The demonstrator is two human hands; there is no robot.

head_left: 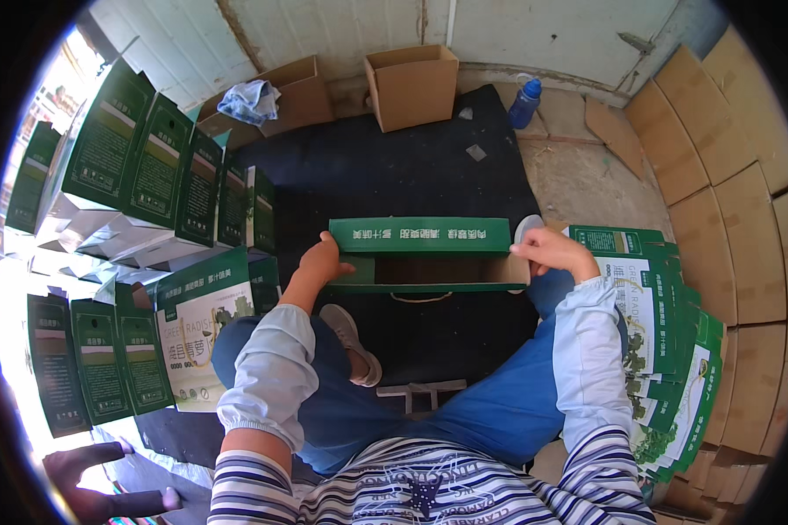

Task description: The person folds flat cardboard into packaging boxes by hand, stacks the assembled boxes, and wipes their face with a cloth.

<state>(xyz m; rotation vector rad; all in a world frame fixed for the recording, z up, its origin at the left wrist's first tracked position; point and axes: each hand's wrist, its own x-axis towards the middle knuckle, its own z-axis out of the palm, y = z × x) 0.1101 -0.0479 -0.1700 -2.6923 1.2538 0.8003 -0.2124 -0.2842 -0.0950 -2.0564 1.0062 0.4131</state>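
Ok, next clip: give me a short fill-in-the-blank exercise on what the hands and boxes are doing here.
1. Both hands, left hand and right hand, grip the ends of a long ____ carton.
2. The blue bottle stands by the wall, to the ____ of the open brown box.
3. The stack of flat cartons lies on the person's ____ side.

Missing words: green; right; right

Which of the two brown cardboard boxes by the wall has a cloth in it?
The left brown box, lying tipped beside the green cartons, has a blue-white cloth at its opening. The right brown box looks empty.
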